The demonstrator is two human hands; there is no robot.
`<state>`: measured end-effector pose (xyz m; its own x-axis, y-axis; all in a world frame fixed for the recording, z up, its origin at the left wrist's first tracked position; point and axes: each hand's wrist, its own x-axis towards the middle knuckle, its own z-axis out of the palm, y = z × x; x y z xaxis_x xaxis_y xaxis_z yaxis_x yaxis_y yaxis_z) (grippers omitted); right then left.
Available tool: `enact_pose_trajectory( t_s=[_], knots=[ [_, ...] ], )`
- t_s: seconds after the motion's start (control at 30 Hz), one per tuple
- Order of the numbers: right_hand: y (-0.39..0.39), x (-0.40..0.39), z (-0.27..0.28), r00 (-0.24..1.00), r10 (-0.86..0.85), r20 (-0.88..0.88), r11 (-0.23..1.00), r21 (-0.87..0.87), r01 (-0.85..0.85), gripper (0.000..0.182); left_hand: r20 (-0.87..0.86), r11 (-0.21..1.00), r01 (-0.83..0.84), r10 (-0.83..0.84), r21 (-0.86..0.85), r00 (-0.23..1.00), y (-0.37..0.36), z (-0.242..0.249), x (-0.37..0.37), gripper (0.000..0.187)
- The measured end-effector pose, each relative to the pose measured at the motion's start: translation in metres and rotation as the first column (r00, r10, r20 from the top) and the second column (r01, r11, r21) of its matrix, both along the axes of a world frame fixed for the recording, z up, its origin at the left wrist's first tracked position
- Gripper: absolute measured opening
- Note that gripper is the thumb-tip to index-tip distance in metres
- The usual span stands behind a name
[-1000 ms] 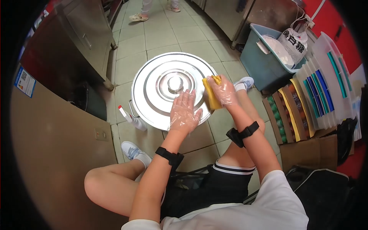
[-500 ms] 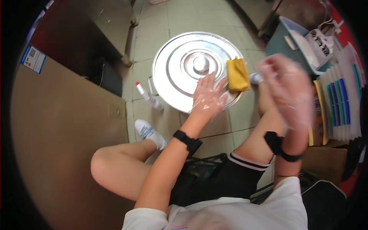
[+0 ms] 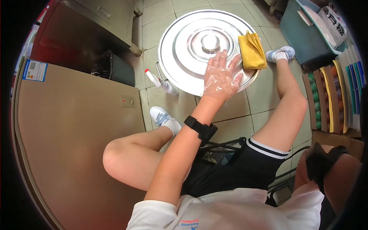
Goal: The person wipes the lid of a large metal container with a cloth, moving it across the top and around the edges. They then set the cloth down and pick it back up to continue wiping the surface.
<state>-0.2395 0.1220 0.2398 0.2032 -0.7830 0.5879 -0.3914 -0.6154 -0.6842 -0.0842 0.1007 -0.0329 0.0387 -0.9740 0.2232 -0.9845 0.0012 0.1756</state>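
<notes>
The left hand (image 3: 221, 76) is resting flat, fingers spread, on the lid (image 3: 191, 42) at the upper centre. The cloth (image 3: 251, 50) is lying on the lid's right edge. The right hand's fingers are out of view.

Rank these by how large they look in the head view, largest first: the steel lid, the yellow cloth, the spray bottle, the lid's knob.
1. Steel lid
2. Yellow cloth
3. Spray bottle, though it looks close to the cloth in length, only slimmer
4. Lid's knob
</notes>
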Motion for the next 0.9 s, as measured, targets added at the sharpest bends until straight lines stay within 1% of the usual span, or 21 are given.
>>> enact_pose_trajectory(
  t_s=[0.27,0.4,0.6,0.73,0.9],
  knots=[
    [0.0006,-0.0005,0.0001,1.0,0.003,0.013,1.0,0.001,-0.003,0.029,-0.045,1.0,-0.012,0.013,0.022,0.999,0.0008,0.0032,0.0,0.058],
    [0.0033,-0.0044,-0.0029,1.0,0.002,0.009,1.0,0.003,-0.002,0.029,-0.01,1.0,-0.017,0.017,0.022,1.0,-0.0012,0.0009,0.0017,0.058],
    [0.0038,-0.005,-0.0031,1.0,-0.009,-0.006,1.0,0.003,0.009,0.03,-0.05,0.999,0.001,0.001,0.039,0.999,0.0003,0.0036,0.0012,0.057],
    [0.0054,-0.0058,-0.006,1.0,-0.012,-0.006,1.0,-0.006,0.012,0.03,-0.056,0.999,-0.016,0.018,0.028,0.998,-0.0004,0.005,0.0009,0.058],
    [0.0055,-0.0042,-0.0071,1.0,-0.01,0.005,1.0,0.003,0.01,0.03,-0.064,1.0,0.003,-0.001,0.029,0.998,0.0009,0.0034,0.0013,0.059]
  ],
)
